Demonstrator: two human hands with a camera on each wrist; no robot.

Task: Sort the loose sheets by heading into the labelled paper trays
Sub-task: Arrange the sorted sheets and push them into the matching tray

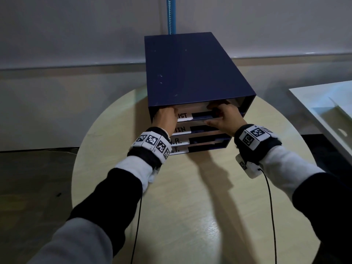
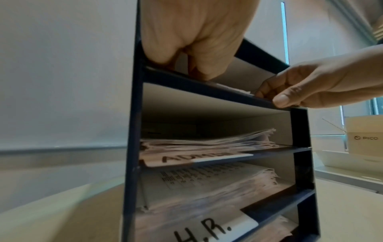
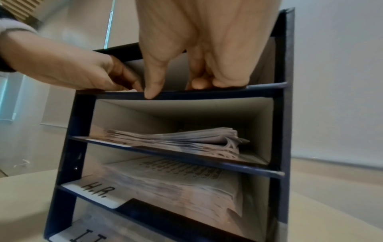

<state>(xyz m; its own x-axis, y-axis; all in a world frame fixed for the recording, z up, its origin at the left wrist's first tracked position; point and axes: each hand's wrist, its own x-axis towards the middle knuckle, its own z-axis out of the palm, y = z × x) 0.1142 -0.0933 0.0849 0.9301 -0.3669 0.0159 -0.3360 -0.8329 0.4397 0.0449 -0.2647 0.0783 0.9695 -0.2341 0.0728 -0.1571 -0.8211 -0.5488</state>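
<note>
A dark blue tray unit (image 1: 190, 73) with four stacked trays stands on the table. White labels on its tray fronts read a word ending "IST" (image 1: 182, 116), then ADMIN (image 2: 194, 158), H.R. (image 3: 97, 190) and I.T. (image 3: 89, 237). White sheets (image 1: 192, 107) lie in the top tray. My left hand (image 1: 165, 117) reaches into that tray's left end, fingers curled down on the sheets. My right hand (image 1: 222, 117) grips the right end, its thumb (image 3: 153, 88) on the tray's front lip and its fingers curled over the sheets. Paper stacks fill the ADMIN tray (image 2: 207, 142) and the H.R. tray (image 3: 176, 183).
The unit sits at the far side of a round beige table (image 1: 190, 206). A white box marked PICO (image 2: 364, 137) stands on a white surface (image 1: 323, 111) to the right. A blue pole (image 1: 170, 14) rises behind the unit. Thin black cables hang from both wrists.
</note>
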